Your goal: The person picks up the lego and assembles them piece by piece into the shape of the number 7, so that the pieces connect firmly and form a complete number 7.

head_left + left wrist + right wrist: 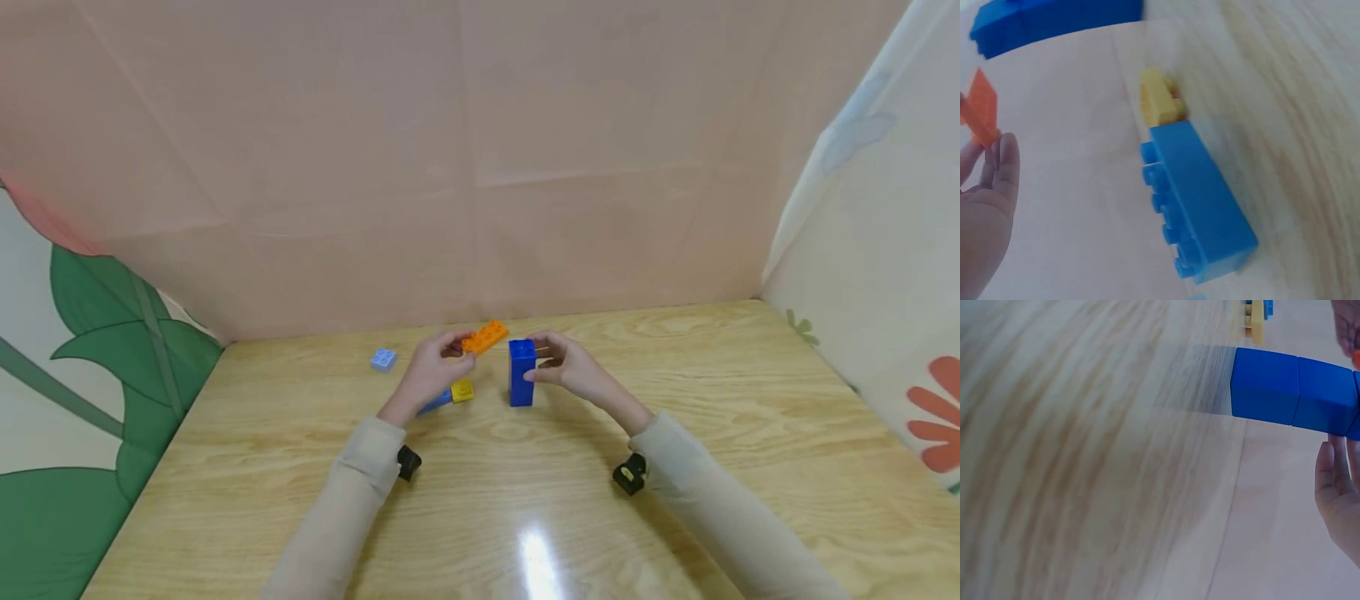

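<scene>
orange plate [484,337] pinched in left hand [431,371], raised beside blue tower [521,372] | tower kept upright, gripped by right hand [566,367]

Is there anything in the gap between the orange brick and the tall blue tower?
No, nothing visible. The left hand holds the orange brick up in the air beside the top of the blue tower, which the right hand grips. The yellow brick lies lower down on the table, off to the left.
</scene>
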Demonstrator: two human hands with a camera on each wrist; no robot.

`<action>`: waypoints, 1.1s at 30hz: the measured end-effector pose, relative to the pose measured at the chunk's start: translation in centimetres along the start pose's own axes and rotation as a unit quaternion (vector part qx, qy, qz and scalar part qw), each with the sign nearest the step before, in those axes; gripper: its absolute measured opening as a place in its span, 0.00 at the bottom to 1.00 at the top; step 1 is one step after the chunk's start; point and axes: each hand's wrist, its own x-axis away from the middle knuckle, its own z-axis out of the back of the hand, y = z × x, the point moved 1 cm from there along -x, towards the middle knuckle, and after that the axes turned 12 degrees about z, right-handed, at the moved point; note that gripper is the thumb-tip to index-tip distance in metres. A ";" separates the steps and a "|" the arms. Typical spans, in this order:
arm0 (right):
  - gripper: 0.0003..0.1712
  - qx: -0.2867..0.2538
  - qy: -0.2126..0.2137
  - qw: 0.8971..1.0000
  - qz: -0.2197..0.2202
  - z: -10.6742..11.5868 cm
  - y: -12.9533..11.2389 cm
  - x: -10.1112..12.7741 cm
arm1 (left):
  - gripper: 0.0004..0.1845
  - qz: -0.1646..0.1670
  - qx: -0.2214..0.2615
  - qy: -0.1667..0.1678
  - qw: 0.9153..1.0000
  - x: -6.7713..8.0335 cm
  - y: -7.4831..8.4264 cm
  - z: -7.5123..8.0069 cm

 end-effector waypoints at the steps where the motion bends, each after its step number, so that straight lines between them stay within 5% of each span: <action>1: 0.31 -0.002 -0.001 1.000 0.000 0.0 0.1 0.0 | 0.22 -0.003 0.005 -0.002 1.000 0.0 0.1 0.1; 13: 0.29 -0.015 0.009 0.997 0.070 0.6 0.0 0.0 | 0.21 -0.082 -0.021 -0.017 0.996 0.1 1.0 0.0; 22: 0.27 0.034 0.045 0.988 0.147 0.3 -1.0 -0.1 | 0.19 -0.120 -0.019 -0.038 0.992 0.2 1.3 -0.5; 33: 0.21 0.069 0.064 0.984 0.153 0.1 -1.0 0.0 | 0.17 -0.170 -0.074 -0.009 0.983 0.7 1.4 -1.1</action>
